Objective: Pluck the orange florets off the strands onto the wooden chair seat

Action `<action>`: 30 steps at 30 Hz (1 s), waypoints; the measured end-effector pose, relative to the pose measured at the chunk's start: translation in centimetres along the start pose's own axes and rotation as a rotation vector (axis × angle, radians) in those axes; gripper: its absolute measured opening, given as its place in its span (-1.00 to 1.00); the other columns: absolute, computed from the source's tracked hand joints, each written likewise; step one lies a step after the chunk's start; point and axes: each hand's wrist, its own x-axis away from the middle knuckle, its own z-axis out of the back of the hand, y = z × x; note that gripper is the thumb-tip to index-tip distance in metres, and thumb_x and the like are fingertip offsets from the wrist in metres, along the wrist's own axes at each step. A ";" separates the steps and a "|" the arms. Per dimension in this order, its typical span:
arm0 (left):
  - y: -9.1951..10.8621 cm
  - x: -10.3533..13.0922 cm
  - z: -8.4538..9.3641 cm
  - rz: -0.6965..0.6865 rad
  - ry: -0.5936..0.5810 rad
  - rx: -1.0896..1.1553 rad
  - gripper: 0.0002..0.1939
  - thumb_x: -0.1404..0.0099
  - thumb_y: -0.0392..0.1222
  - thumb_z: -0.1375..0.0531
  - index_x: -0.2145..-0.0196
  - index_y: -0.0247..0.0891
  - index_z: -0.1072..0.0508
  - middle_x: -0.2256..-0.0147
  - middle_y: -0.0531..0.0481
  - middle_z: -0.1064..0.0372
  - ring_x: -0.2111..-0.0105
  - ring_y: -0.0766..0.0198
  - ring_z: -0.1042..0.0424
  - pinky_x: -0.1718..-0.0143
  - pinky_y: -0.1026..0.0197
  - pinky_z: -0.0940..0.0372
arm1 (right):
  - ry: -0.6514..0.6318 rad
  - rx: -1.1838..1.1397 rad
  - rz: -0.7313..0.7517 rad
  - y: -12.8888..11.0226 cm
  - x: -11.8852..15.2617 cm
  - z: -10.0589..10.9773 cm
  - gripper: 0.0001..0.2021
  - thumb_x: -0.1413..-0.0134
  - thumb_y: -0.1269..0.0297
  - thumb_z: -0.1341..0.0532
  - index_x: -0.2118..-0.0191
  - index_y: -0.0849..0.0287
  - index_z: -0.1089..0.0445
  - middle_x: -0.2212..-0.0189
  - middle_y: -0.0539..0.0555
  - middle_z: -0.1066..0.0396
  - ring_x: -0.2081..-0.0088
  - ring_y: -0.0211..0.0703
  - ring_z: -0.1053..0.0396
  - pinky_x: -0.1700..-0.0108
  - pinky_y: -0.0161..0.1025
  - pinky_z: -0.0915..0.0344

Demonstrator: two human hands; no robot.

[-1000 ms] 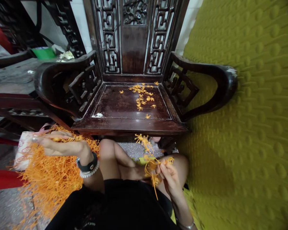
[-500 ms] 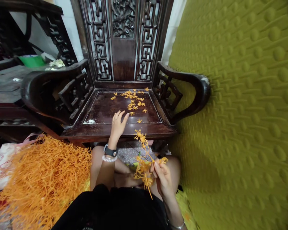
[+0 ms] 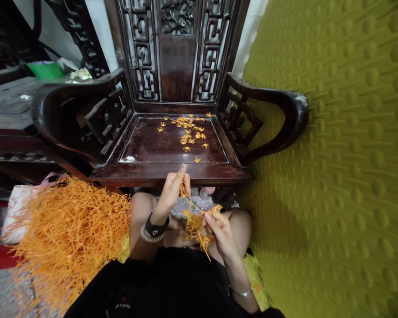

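My left hand (image 3: 172, 191) is closed in front of the chair's front edge, thumb pointing up. Its fingers pinch the upper end of an orange branched strand (image 3: 194, 224), which looks like plastic. Lower and to the right, my right hand (image 3: 220, 230) pinches the same strand between thumb and fingers, with frilly tufts sticking out around it and hanging above my lap. Several small orange spidery pieces (image 3: 187, 138) lie scattered over the seat of the dark wooden chair (image 3: 149, 143) facing me. The grip of my left fingertips is partly hidden.
A big heap of orange strands (image 3: 76, 229) stands at my left beside a white bag (image 3: 13, 212). Curved armrests (image 3: 293, 110) flank the seat. A yellow-green bumpy padded surface (image 3: 345, 176) rises at right. A green bowl (image 3: 44, 70) is on the left table.
My left hand has come down from over the seat edge and closed on the strand's upper end. The right hand keeps its pinch, slightly higher in view. The view has shifted a little.
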 end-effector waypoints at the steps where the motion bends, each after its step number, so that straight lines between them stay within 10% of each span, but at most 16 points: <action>1: -0.3 -0.2 0.1 -0.042 0.105 -0.049 -0.28 -0.33 0.28 0.03 0.82 -0.24 -0.24 0.81 0.05 -0.10 0.76 0.43 -0.12 0.66 0.32 -0.02 | -0.013 0.010 -0.001 0.0 0.0 -0.3 -0.53 -0.02 -0.16 -0.24 0.57 0.20 -0.31 0.74 -0.14 0.03 0.66 -0.40 0.15 0.59 -0.31 0.22; 7: 0.0 -0.2 1.0 -0.318 0.511 -0.236 -0.27 -0.36 0.25 0.04 0.84 -0.23 -0.13 0.84 0.10 -0.03 0.80 0.47 -0.04 0.71 0.30 0.10 | -0.077 0.009 -0.014 0.2 0.8 -2.7 -0.53 -0.07 -0.15 -0.20 0.55 0.18 -0.26 0.69 -0.11 -0.01 0.61 -0.36 0.07 0.56 -0.32 0.10; 13: 1.4 -0.6 0.9 -0.525 0.570 -0.196 -0.28 -0.39 0.17 0.04 0.85 -0.22 -0.09 0.86 0.13 0.06 0.82 0.48 0.04 0.74 0.27 0.17 | -0.135 0.102 0.025 -1.0 1.7 -3.2 -0.52 -0.14 -0.16 -0.12 0.53 0.19 -0.25 0.64 -0.08 -0.10 0.58 -0.36 0.00 0.54 -0.32 0.06; 19: 5.4 -4.8 9.5 -0.577 0.870 -0.175 -0.32 -0.45 0.03 0.08 0.81 -0.22 0.01 0.84 0.15 0.16 0.81 0.50 0.06 0.72 0.30 0.20 | -0.062 0.088 -0.048 1.5 4.2 0.1 -0.48 -0.14 -0.20 -0.09 0.58 0.17 -0.16 0.69 -0.13 0.07 0.63 -0.38 0.14 0.57 -0.30 0.16; 22: 7.2 -7.8 12.1 -0.502 0.778 -0.501 -0.28 -0.41 0.20 0.11 0.78 -0.25 -0.24 0.84 0.15 0.09 0.81 0.48 0.08 0.73 0.28 0.18 | 0.005 0.043 -0.062 2.1 4.0 1.6 -0.52 -0.16 -0.16 -0.10 0.52 0.18 -0.21 0.69 -0.16 0.11 0.65 -0.39 0.19 0.58 -0.31 0.24; 27: 4.8 -13.6 8.7 -0.440 0.512 -0.910 -0.53 -0.21 0.18 -0.24 0.15 -0.29 -0.45 0.26 -0.08 -0.43 0.27 0.22 -0.45 0.21 0.15 -0.32 | 0.077 0.046 0.094 0.0 1.4 1.5 -0.56 -0.14 -0.13 -0.15 0.47 0.19 -0.29 0.67 -0.14 0.02 0.62 -0.37 0.09 0.55 -0.34 0.12; 30: 1.4 -15.2 6.5 -0.245 0.388 -1.096 -0.20 0.07 -0.14 -0.48 -0.11 -0.28 -0.31 -0.31 -0.39 0.18 -0.20 -0.32 -0.11 -0.10 -0.21 -0.19 | 0.141 0.125 0.124 -0.9 0.2 0.9 -0.64 -0.15 -0.07 -0.16 0.32 0.17 -0.39 0.58 -0.07 -0.16 0.58 -0.33 -0.04 0.54 -0.35 0.00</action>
